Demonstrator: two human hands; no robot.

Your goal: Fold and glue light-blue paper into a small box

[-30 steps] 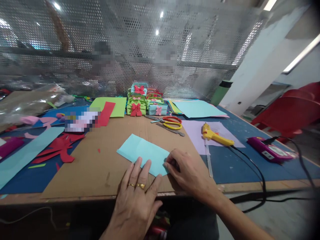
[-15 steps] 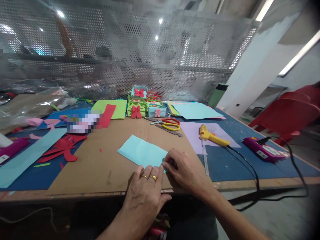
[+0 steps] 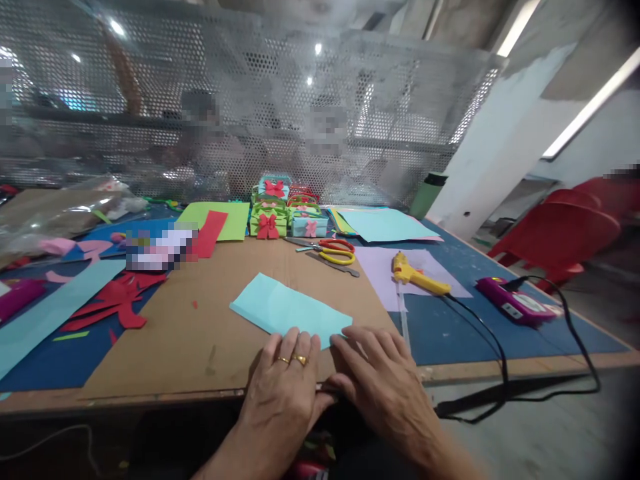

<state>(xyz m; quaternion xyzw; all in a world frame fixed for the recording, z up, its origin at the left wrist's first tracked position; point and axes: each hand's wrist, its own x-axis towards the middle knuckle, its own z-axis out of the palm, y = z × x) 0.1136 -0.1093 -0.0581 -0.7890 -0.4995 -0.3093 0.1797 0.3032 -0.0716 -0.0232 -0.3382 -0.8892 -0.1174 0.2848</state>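
A light blue sheet of paper [image 3: 290,305] lies at a slant on brown cardboard [image 3: 190,357], a narrow fold showing along its near edge. My left hand [image 3: 287,380], two gold rings on its fingers, presses its fingertips on that near edge, its thumb held apart. At the paper's right end is my right hand [image 3: 385,380], its fingers stretched out and the index fingertip at the corner. Neither hand grips the sheet; both lie open. Beyond the paper rest scissors [image 3: 337,252] with red and yellow handles and a grey metal blade [image 3: 345,269].
A yellow glue gun [image 3: 420,277] lies on lilac paper to the right, its cord running to a purple power strip [image 3: 517,300]. Small paper boxes with bows [image 3: 270,217] are stacked at the back. Red paper scraps [image 3: 117,297] and a long light blue strip [image 3: 55,310] lie left.
My right hand has opened from a pinch at the paper's right end, its fingers now stretched out and lower. My left hand stays on the near edge. The view has shifted slightly.
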